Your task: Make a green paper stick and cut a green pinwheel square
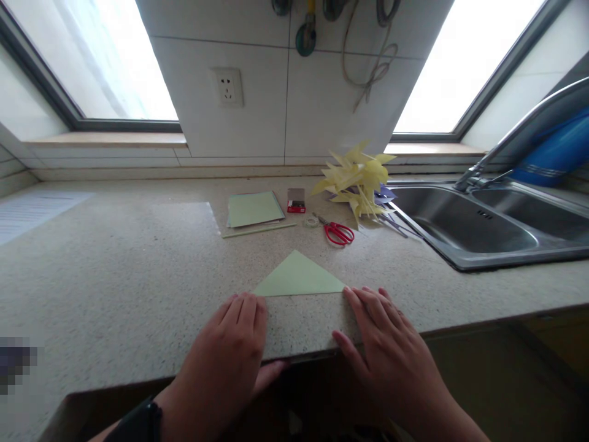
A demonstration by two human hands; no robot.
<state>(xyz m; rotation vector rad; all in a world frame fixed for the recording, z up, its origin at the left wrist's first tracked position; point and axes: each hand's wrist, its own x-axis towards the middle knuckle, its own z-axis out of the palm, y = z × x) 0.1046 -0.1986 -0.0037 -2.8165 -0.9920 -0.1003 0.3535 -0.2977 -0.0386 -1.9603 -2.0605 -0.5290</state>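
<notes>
A light green sheet of paper (299, 276), folded into a triangle, lies flat on the speckled counter with its long edge toward me. The fingertips of my left hand (230, 344) press on its left corner, the thumb apart below the counter's front edge. At the right corner, my right hand (386, 337) touches the paper with outstretched fingers, its thumb spread away. Neither hand grips anything. Farther back is a stack of green paper squares (256, 209), with a thin pale stick (260, 230) in front of it. Red-handled scissors (338, 233) lie to the right.
A small red box (296, 201) and a clear ring, perhaps tape (311, 221), lie near the scissors. Yellow paper pinwheels (356, 175) are heaped beside the steel sink (460, 215). A printed sheet (41, 212) lies at far left. The counter's front edge runs beneath my hands.
</notes>
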